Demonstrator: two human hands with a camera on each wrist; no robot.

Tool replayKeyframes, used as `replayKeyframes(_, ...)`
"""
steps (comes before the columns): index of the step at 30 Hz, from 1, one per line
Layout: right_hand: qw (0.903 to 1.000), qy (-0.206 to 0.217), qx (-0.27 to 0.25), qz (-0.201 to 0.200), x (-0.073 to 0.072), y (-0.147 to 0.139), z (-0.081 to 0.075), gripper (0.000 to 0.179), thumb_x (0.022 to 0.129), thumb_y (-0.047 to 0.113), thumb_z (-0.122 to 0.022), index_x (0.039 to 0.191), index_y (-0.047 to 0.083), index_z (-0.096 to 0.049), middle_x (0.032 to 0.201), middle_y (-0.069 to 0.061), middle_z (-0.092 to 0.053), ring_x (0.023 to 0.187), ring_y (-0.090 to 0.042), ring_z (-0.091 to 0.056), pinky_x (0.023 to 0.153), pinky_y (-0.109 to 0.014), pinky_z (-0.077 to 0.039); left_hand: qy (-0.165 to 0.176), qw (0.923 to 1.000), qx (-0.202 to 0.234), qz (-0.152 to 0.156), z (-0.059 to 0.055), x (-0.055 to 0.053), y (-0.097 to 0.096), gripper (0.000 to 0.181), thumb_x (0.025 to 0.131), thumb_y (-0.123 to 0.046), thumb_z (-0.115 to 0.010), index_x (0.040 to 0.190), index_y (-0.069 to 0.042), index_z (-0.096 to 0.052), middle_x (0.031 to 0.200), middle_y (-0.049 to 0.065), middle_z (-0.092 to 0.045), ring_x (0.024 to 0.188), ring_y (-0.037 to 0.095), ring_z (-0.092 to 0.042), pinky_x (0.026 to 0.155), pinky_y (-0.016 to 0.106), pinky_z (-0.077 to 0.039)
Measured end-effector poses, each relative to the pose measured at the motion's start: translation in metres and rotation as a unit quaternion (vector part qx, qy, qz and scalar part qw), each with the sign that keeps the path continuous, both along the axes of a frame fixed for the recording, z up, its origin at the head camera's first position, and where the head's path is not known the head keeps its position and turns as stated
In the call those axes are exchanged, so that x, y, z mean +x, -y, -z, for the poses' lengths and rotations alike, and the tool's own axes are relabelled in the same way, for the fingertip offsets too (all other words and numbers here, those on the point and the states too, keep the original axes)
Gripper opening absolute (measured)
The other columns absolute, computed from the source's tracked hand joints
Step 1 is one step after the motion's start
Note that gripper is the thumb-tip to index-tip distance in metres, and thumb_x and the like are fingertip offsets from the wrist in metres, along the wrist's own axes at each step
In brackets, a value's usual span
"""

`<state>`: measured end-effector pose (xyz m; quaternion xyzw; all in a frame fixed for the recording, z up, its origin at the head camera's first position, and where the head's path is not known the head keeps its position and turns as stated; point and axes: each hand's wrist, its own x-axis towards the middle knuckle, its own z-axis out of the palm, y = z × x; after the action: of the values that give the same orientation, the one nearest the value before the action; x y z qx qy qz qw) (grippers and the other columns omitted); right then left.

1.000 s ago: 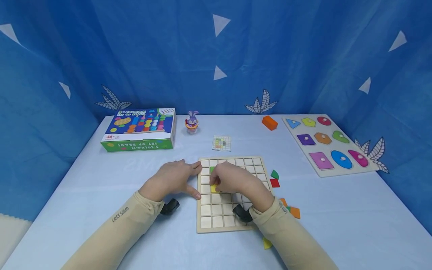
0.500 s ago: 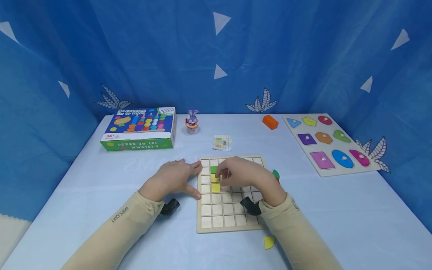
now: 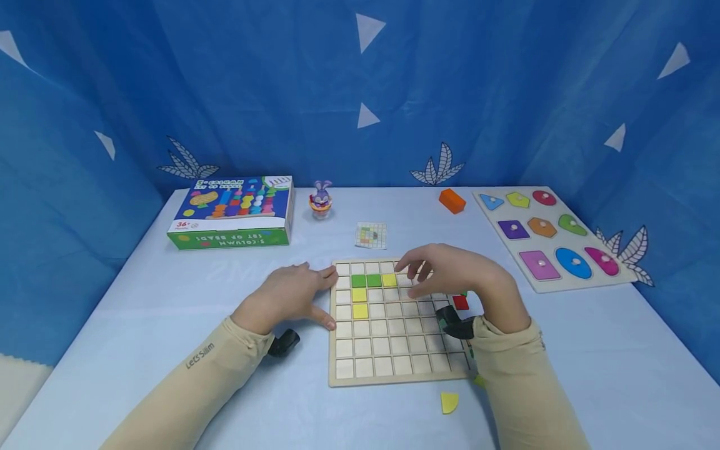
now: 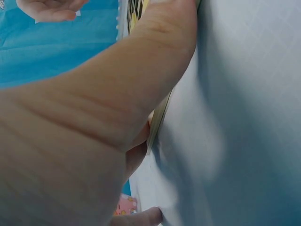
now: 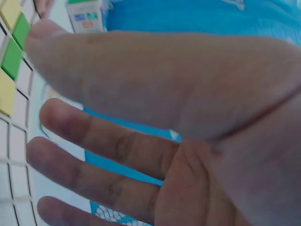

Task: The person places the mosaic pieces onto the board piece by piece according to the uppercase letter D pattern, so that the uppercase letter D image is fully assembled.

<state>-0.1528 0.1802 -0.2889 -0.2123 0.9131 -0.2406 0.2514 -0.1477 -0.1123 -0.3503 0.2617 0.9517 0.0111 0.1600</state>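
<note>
A wooden grid board (image 3: 371, 347) lies flat on the table. Toward its back left sit two green square tiles (image 3: 366, 281) side by side, with a yellow square tile (image 3: 389, 280) to their right. Two more yellow tiles (image 3: 359, 303) run down from the left green one. My left hand (image 3: 289, 294) rests at the board's left edge, thumb and fingertips spread along it. Above the right part of the board hovers my right hand (image 3: 450, 269), with its fingers relaxed and nothing between them; the right wrist view shows thumb and fingers apart.
A small pattern card (image 3: 371, 235) lies behind the board. Right of it are a red piece (image 3: 460, 302) and a yellow quarter-round (image 3: 449, 402). Farther back stand a bead-set box (image 3: 230, 212), a rabbit figure (image 3: 320, 200), an orange block (image 3: 452, 200) and a shape puzzle (image 3: 554, 240).
My right hand has let go and lifted off the yellow tiles, moving right and back across the board. The back row of tiles now shows. My left hand has stayed still.
</note>
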Motion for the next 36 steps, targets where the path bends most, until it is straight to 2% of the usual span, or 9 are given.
replayKeyframes(7,0.9999,-0.006,-0.009,0.009,0.0,-0.022,-0.01,0.052,0.087,0.021,-0.081,0.135,0.011,-0.064,0.119,-0.01,-0.065,0.11,-0.028,-0.062,0.082,-0.039,-0.059,0.003,1.0,0.0,-0.005,0.0,0.0,0.001,0.11,0.066,-0.076,-0.074,0.156,-0.021,-0.041,0.159,-0.002,-0.037,0.139,0.048,-0.038,0.109,0.06,-0.037)
replayKeyframes(12,0.9998,-0.005,-0.004,0.02,0.0,-0.031,-0.015,0.053,0.087,0.023,-0.081,0.135,0.01,-0.063,0.122,-0.012,-0.064,0.113,-0.031,-0.062,0.086,-0.043,-0.058,0.003,0.9999,0.007,-0.008,-0.001,0.0,0.001,0.11,0.066,-0.076,-0.074,0.156,-0.021,-0.041,0.16,-0.002,-0.036,0.14,0.049,-0.036,0.109,0.061,-0.035)
replayKeyframes(16,0.9996,0.01,0.005,0.026,0.003,-0.035,-0.017,0.056,0.087,0.023,-0.082,0.137,0.01,-0.062,0.122,-0.013,-0.064,0.115,-0.032,-0.061,0.086,-0.044,-0.058,0.005,0.9999,0.007,-0.011,-0.001,-0.001,0.001,0.11,0.066,-0.076,-0.073,0.156,-0.021,-0.041,0.16,-0.001,-0.036,0.14,0.049,-0.035,0.11,0.062,-0.035)
replayKeyframes(20,0.9991,0.031,0.023,0.02,0.009,-0.038,-0.015,0.056,0.085,0.02,-0.084,0.137,0.011,-0.063,0.123,-0.01,-0.064,0.114,-0.03,-0.059,0.082,-0.039,-0.058,0.007,0.9999,0.003,-0.012,-0.002,-0.001,0.001,0.11,0.066,-0.076,-0.073,0.156,-0.022,-0.041,0.16,-0.001,-0.035,0.141,0.049,-0.035,0.11,0.062,-0.035)
replayKeyframes(28,0.9975,0.051,0.048,-0.005,0.036,-0.047,-0.002,0.044,0.077,0.016,-0.089,0.118,0.021,-0.073,0.106,0.001,-0.065,0.101,-0.022,-0.057,0.078,-0.033,-0.056,0.008,0.9999,0.002,-0.009,-0.003,-0.002,0.003,0.109,0.067,-0.075,-0.074,0.156,-0.021,-0.041,0.161,-0.002,-0.034,0.141,0.049,-0.034,0.11,0.061,-0.034)
replayKeyframes(36,0.9953,0.075,0.013,-0.06,0.068,-0.072,0.015,0.036,0.073,0.019,-0.092,0.102,0.032,-0.075,0.094,0.011,-0.064,0.089,-0.016,-0.058,0.079,-0.032,-0.055,0.01,0.9999,0.008,-0.001,0.001,-0.002,0.001,0.108,0.068,-0.075,-0.074,0.156,-0.021,-0.041,0.161,-0.003,-0.034,0.141,0.05,-0.034,0.11,0.061,-0.034)
